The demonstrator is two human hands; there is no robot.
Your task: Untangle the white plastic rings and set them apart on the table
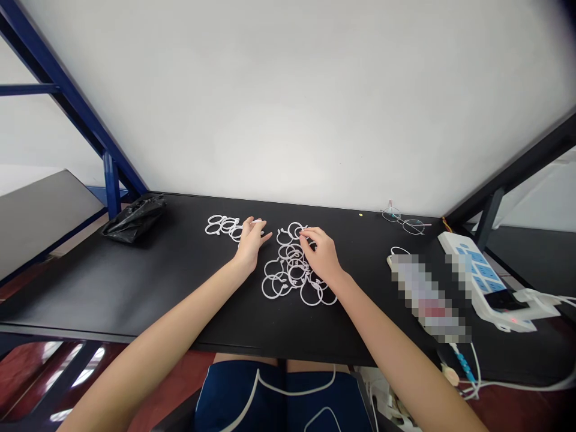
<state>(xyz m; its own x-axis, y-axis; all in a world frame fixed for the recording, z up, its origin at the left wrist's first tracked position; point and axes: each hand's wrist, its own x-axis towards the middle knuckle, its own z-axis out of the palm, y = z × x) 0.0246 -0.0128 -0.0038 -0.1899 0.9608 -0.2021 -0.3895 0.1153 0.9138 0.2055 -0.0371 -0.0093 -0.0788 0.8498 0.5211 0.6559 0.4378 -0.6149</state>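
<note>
White open rings with small knobbed ends, like shower curtain rings, lie in two groups on the black table. The larger pile (294, 271) is loose and overlapping, in front of me. My right hand (321, 255) is over its far right side, thumb and fingertips pinched at the edge of a white ring (294, 230). To the left, a smaller cluster of rings (225, 225) lies in a short row. My left hand (251, 243) is at that cluster's right end, fingers apart, partly covering the nearest rings; I see nothing gripped in it.
A crumpled black plastic bag (135, 219) sits at the far left. Eyeglasses (407, 225) rest near the back wall. On the right are a blurred-out phone-like object (427, 300), a white power strip (483, 279) and white cables (517, 387). The table's front edge (270, 348) is close to my lap.
</note>
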